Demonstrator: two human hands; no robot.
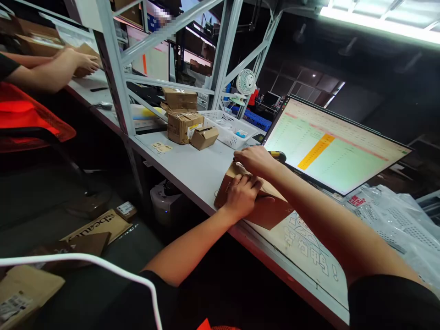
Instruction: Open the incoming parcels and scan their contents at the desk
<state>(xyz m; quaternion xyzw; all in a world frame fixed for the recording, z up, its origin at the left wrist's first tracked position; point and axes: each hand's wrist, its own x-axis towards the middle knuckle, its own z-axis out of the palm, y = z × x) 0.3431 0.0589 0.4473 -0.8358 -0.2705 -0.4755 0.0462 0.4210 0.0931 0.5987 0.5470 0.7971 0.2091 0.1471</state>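
A brown cardboard box (pixel 271 208) sits tilted to the view on the front edge of the desk. My left hand (pixel 243 196) grips its near top edge with bent fingers. Above the box's far end, my right hand (pixel 256 160) is closed around a utility knife (pixel 277 156). The knife's yellow and black handle sticks out behind the hand; its front end is near the box's far top edge, and the blade is mostly hidden by my fingers.
Behind the box stand a monitor (pixel 326 144), a white basket (pixel 223 123) and stacked small cartons (pixel 184 126). Plastic bags (pixel 395 215) lie at right. A metal frame (pixel 117 78) rises at left; beyond it, a co-worker's hands (pixel 82 62) handle cardboard. Packages (pixel 99 224) lie on the floor.
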